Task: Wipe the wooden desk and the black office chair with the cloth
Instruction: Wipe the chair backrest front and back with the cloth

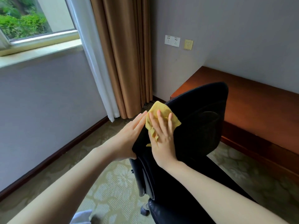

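The black office chair point(199, 120) stands in front of me with its backrest turned toward the wooden desk point(252, 101). A crumpled yellow cloth point(160, 112) lies on the backrest's upper left part. My right hand point(161, 136) presses flat on the cloth with fingers spread and straight. My left hand point(127, 136) rests against the backrest's left edge, fingers straight, thumb hidden behind the edge.
The desk runs along the grey wall at the right, with wall sockets point(172, 40) above it. Brown curtains point(123, 54) hang in the corner beside a window point(32, 21). Patterned carpet point(111, 183) covers the floor; a chair caster point(145, 209) shows below.
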A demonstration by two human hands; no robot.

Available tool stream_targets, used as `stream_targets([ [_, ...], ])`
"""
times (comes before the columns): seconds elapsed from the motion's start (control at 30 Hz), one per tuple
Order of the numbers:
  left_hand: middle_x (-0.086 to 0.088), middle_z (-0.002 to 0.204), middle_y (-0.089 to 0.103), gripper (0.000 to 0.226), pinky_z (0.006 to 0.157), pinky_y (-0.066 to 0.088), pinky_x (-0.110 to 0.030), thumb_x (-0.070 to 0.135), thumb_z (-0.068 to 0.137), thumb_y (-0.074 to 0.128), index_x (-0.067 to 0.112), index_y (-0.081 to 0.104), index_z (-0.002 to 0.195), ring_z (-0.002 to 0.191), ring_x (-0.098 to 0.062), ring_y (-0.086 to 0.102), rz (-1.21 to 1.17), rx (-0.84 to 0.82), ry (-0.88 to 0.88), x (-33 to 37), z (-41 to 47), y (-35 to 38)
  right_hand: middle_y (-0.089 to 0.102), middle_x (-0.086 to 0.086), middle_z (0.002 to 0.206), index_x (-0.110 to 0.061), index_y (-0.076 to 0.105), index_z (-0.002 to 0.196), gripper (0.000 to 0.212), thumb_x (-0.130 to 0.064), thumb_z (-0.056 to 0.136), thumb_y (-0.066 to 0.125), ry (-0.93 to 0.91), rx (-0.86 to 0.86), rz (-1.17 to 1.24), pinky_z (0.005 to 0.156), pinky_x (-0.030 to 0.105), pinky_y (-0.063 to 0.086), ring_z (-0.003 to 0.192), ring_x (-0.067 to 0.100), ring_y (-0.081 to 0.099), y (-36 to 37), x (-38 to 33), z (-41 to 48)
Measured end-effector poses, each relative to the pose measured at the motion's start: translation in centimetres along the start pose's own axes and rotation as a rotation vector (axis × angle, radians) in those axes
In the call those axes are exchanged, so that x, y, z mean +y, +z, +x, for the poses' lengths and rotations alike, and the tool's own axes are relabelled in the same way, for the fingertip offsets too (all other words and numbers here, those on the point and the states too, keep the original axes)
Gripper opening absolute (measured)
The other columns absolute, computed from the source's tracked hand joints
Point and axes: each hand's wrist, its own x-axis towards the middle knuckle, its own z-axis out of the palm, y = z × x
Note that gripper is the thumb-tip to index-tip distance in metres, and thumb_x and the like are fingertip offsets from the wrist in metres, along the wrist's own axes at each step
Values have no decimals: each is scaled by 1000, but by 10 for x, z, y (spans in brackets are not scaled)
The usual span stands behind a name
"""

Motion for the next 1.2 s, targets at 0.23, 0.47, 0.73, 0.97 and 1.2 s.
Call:
stream_targets([
  [0.23, 20, 146, -25, 136, 119, -4, -31, 47, 65, 82, 32, -34, 135, 139, 0, -24, 193, 54, -133, -24, -38, -16, 7, -11, 158, -37, 17, 149, 72, -14, 88, 46, -408, -178, -189, 115, 55, 5, 147, 28, -3, -25, 31, -14],
  [0.47, 21, 149, -24, 114, 119, -1, -31, 38, 78, 75, 41, -24, 137, 140, -2, -21, 248, 48, -119, -23, -53, -26, 31, -1, 153, -28, 35, 145, 46, -39, 101, 27, -172, -112, -282, 115, 50, 12, 143, 28, 16, -45, 39, 33],
  [0.73, 12, 158, 7, 96, 118, 7, -32, 34, 82, 72, 37, 1, 147, 141, -3, -4, 257, 154, -119, -25, -74, -21, 27, -2, 154, -18, 37, 145, 43, -30, 104, 29, 290, 98, -169, 119, 43, 7, 146, 24, 9, -71, 40, 76],
  [0.97, 8, 159, 7, 93, 120, 12, -38, 34, 83, 71, 28, 7, 151, 147, -13, 3, 203, 148, -209, -23, -86, -16, 16, 8, 158, -16, 36, 146, 49, -38, 101, 36, 547, 117, -8, 116, 45, 4, 145, 32, 8, -47, 1, 94],
  [1.2, 6, 160, 4, 90, 120, 7, -34, 12, 83, 64, 23, 7, 152, 147, -13, -2, 118, 173, -219, -13, -69, -18, 40, 9, 147, -23, 58, 128, 45, -27, 89, 36, -104, 22, -193, 115, 52, -1, 143, 36, 15, -4, -17, 33],
])
